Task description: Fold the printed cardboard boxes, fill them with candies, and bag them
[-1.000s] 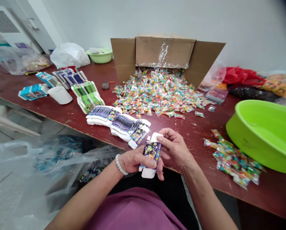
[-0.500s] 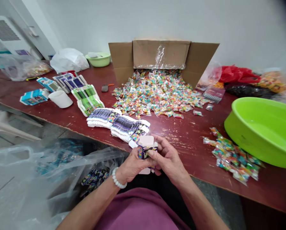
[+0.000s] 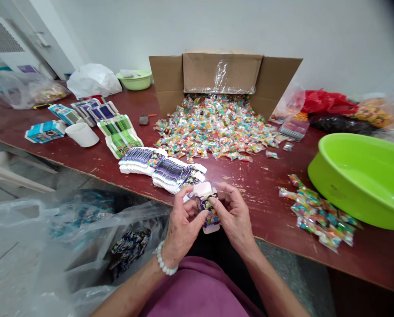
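Note:
A small purple printed carton (image 3: 207,207) with its pale end flaps sticking out is held between both hands, just off the table's front edge. My left hand (image 3: 184,220) grips its left side, thumb on the front face. On the opposite side, my right hand (image 3: 234,215) pinches it with the thumb across the printed face and fingers behind. Just beyond the hands lie fanned rows of flat purple cartons (image 3: 173,172). A stack of green cartons (image 3: 121,135) rests further left. Wrapped candies (image 3: 217,127) spill in a heap from an opened cardboard box (image 3: 221,72).
On the right, a lime-green basin (image 3: 358,185) stands beside a small pile of wrapped candies (image 3: 319,215). A white cup-like roll (image 3: 82,134) and blue cartons (image 3: 45,131) sit at left. Below the edge hangs a clear plastic bag (image 3: 84,246) with dark packets (image 3: 131,246).
The carton has turned more upright, its printed face showing more. My left hand has shifted its hold, its fingers now raised along the carton's left side.

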The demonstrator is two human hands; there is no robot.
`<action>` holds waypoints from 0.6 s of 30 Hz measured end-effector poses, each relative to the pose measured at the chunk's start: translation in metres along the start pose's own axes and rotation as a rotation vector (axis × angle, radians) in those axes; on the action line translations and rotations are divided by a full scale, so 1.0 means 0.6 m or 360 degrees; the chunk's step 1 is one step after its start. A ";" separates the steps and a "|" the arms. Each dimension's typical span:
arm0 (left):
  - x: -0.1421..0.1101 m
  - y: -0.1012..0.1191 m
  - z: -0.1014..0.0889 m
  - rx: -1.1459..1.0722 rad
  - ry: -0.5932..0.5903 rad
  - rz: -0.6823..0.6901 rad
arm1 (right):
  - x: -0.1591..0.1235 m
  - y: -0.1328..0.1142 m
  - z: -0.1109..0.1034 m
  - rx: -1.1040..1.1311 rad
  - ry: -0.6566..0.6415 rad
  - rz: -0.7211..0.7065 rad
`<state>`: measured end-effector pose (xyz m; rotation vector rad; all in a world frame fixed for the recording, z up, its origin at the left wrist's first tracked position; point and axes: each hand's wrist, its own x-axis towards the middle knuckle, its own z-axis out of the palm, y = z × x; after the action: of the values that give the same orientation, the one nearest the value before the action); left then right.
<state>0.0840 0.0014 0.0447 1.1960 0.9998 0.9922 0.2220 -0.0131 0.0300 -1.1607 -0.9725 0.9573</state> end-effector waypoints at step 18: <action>0.012 -0.008 -0.056 0.0026 -0.0400 -0.0192 | 0.027 -0.012 -0.032 0.0216 -0.0490 0.0340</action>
<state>0.0536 0.0162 0.0364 1.2248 0.8706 0.7204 0.2455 -0.0038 0.0365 -1.0347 -1.0208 1.3830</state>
